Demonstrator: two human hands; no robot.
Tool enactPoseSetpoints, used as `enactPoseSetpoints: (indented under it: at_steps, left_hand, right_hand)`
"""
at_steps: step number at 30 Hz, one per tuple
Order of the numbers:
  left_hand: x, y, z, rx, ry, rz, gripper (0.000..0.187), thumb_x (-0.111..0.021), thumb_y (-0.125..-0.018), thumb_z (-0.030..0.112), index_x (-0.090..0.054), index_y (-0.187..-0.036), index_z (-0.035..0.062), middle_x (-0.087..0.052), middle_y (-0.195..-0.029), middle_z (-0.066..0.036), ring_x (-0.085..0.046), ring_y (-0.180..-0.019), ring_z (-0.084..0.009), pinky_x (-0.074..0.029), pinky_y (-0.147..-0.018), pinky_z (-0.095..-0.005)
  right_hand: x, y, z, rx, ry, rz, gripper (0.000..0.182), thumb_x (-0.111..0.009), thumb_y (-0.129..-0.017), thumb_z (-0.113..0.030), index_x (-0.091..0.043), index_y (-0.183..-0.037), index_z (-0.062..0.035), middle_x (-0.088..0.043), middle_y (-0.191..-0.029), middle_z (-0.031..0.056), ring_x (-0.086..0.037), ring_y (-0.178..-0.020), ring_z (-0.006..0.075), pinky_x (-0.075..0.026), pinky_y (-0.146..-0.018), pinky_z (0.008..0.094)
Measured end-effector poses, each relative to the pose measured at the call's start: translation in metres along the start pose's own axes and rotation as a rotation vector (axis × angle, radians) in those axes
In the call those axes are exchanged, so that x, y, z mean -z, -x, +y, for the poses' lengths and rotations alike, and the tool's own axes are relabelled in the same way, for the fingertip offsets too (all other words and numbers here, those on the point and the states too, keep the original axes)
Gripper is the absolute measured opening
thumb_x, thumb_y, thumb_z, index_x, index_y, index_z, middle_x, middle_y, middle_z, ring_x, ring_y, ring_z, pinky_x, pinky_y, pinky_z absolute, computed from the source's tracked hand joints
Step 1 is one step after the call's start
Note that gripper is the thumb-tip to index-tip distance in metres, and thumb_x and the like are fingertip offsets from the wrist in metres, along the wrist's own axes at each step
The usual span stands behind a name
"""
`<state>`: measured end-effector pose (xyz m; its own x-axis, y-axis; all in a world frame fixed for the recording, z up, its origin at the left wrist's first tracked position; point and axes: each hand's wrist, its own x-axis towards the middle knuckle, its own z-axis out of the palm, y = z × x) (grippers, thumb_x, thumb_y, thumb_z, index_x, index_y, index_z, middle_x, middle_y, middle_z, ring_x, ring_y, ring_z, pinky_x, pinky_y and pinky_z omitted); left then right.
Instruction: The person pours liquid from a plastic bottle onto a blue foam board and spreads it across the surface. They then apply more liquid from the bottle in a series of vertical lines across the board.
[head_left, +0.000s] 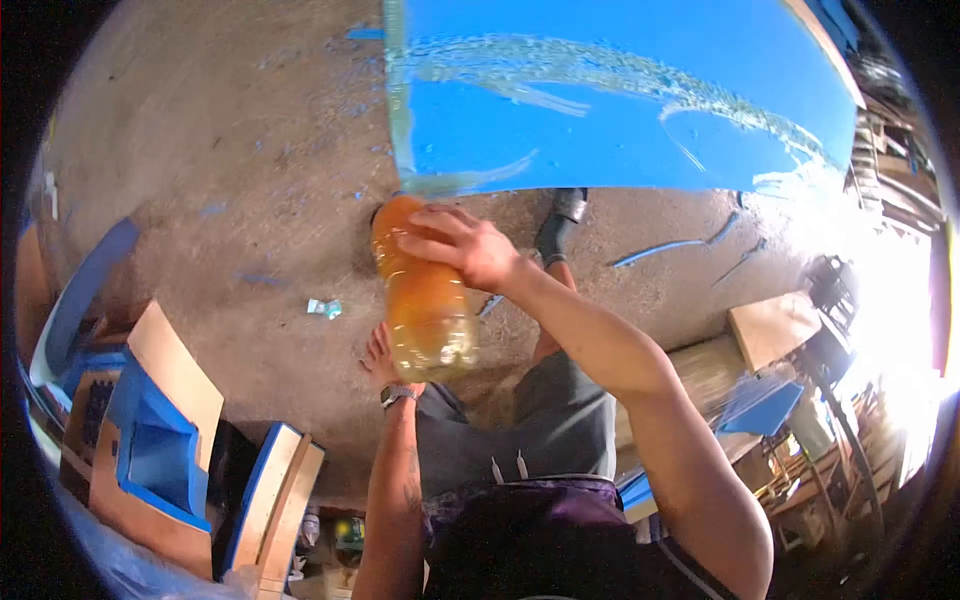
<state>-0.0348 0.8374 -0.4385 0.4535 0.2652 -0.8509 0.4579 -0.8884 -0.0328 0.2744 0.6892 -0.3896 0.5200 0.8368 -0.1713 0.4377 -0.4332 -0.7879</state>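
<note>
My right hand (pixel 465 245) is wrapped around the upper part of a clear plastic bottle (pixel 425 310), which holds an orange-yellow substance. The bottle's neck end points away from me, near the front left corner of a blue sheet (pixel 620 110). A wide band of yellowish, wet-looking smear (pixel 600 65) crosses that sheet, with thinner streaks beside it. My left hand (pixel 380 360), with a watch on the wrist, is beside the bottle's base and partly hidden behind it. Its visible fingers are apart, and I see nothing held in them.
Wooden pieces edged in blue (pixel 165 450) stand at the lower left. Blue strips (pixel 660 250) and a small wrapper (pixel 324 309) lie on the brown floor (pixel 240 200). A board (pixel 775 330) and piled material are at the right, by strong glare.
</note>
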Motion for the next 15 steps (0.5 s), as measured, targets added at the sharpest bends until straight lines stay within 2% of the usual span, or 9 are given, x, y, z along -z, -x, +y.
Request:
enactPoseSetpoints:
  at_steps: [1, 2, 4, 7, 8, 10, 12, 14, 15]
  left_hand:
    - [-0.004, 0.0, 0.002, -0.006, -0.004, 0.008, 0.091, -0.046, -0.077, 0.067, -0.014, -0.144, 0.0152, -0.025, -0.147, -0.009, -0.024, -0.134, -0.0275, -0.017, -0.108, -0.0528]
    - [0.027, 0.006, 0.016, 0.057, 0.021, -0.035, 0.091, -0.047, -0.077, 0.067, -0.015, -0.144, 0.0154, -0.025, -0.147, -0.009, -0.025, -0.134, -0.0268, -0.018, -0.108, -0.0528]
    - [0.077, 0.011, 0.039, 0.205, 0.073, -0.108, 0.091, -0.047, -0.076, 0.068, -0.016, -0.144, 0.0156, -0.026, -0.146, -0.01, -0.026, -0.134, -0.0255, -0.018, -0.108, -0.0529]
    - [0.072, 0.01, 0.043, 0.201, 0.059, -0.075, 0.091, -0.047, -0.075, 0.069, -0.019, -0.143, 0.0155, -0.026, -0.146, -0.01, -0.028, -0.133, -0.0263, -0.02, -0.107, -0.0527]
    - [0.072, 0.012, 0.044, 0.19, 0.048, -0.068, 0.091, -0.047, -0.075, 0.069, -0.02, -0.143, 0.0154, -0.027, -0.146, -0.01, -0.029, -0.132, -0.0267, -0.02, -0.107, -0.0525]
    - [0.074, 0.013, 0.047, 0.193, 0.049, -0.064, 0.091, -0.048, -0.075, 0.068, -0.02, -0.143, 0.0152, -0.027, -0.145, -0.011, -0.029, -0.132, -0.0276, -0.02, -0.107, -0.0521]
    - [0.074, 0.011, 0.052, 0.191, 0.033, -0.058, 0.09, -0.05, -0.075, 0.067, -0.021, -0.143, 0.0151, -0.028, -0.145, -0.011, -0.029, -0.132, -0.0284, -0.021, -0.107, -0.052]
    - [0.072, 0.009, 0.055, 0.201, -0.004, -0.059, 0.09, -0.051, -0.075, 0.066, -0.022, -0.142, 0.015, -0.029, -0.145, -0.012, -0.029, -0.132, -0.0292, -0.021, -0.107, -0.0522]
    - [0.07, 0.009, 0.057, 0.203, 0.003, -0.035, 0.088, -0.052, -0.075, 0.065, -0.023, -0.142, 0.0151, -0.031, -0.143, -0.012, -0.031, -0.131, -0.0299, -0.022, -0.106, -0.0527]
  right_hand:
    - [0.002, 0.005, 0.001, -0.019, 0.006, -0.035, 0.061, -0.057, -0.068, -0.003, -0.051, -0.125, -0.025, -0.045, -0.131, 0.0072, -0.044, -0.12, 0.0299, -0.047, -0.092, 0.0383]
    - [0.004, 0.01, 0.004, -0.035, 0.007, -0.071, 0.063, -0.056, -0.067, -0.001, -0.051, -0.125, -0.0243, -0.045, -0.131, 0.0082, -0.045, -0.119, 0.0295, -0.046, -0.094, 0.0379]
    - [0.031, 0.058, 0.036, -0.019, 0.085, 0.017, 0.057, -0.058, -0.071, -0.003, -0.053, -0.124, -0.0247, -0.047, -0.13, 0.0081, -0.043, -0.121, 0.0272, -0.045, -0.095, 0.0356]
    - [0.079, 0.125, 0.069, -0.182, 0.201, 0.183, 0.044, -0.062, -0.074, -0.003, -0.059, -0.116, -0.0162, -0.053, -0.121, 0.0116, -0.054, -0.108, 0.0305, -0.048, -0.092, 0.0371]
    - [0.09, 0.129, 0.068, -0.21, 0.329, 0.26, 0.047, -0.062, -0.072, -0.006, -0.058, -0.117, -0.0203, -0.056, -0.117, 0.0105, -0.056, -0.105, 0.0298, -0.049, -0.088, 0.0367]
    - [0.084, 0.135, 0.073, -0.25, 0.181, 0.34, 0.051, -0.066, -0.066, -0.005, -0.059, -0.115, -0.0205, -0.056, -0.118, 0.0094, -0.053, -0.108, 0.0304, -0.05, -0.087, 0.038]
    - [0.065, 0.114, 0.061, -0.197, -0.06, 0.258, 0.054, -0.064, -0.067, -0.005, -0.057, -0.118, -0.0219, -0.052, -0.122, 0.0081, -0.048, -0.115, 0.0307, -0.049, -0.089, 0.0388]
    - [0.048, 0.089, 0.05, -0.028, 0.075, 0.132, 0.054, -0.058, -0.073, -0.007, -0.052, -0.123, -0.0236, -0.047, -0.128, 0.0064, -0.043, -0.12, 0.0303, -0.047, -0.093, 0.0391]
    - [0.049, 0.095, 0.056, -0.033, 0.093, 0.107, 0.054, -0.056, -0.074, -0.007, -0.05, -0.125, -0.0242, -0.045, -0.13, 0.0064, -0.042, -0.12, 0.0304, -0.046, -0.094, 0.039]
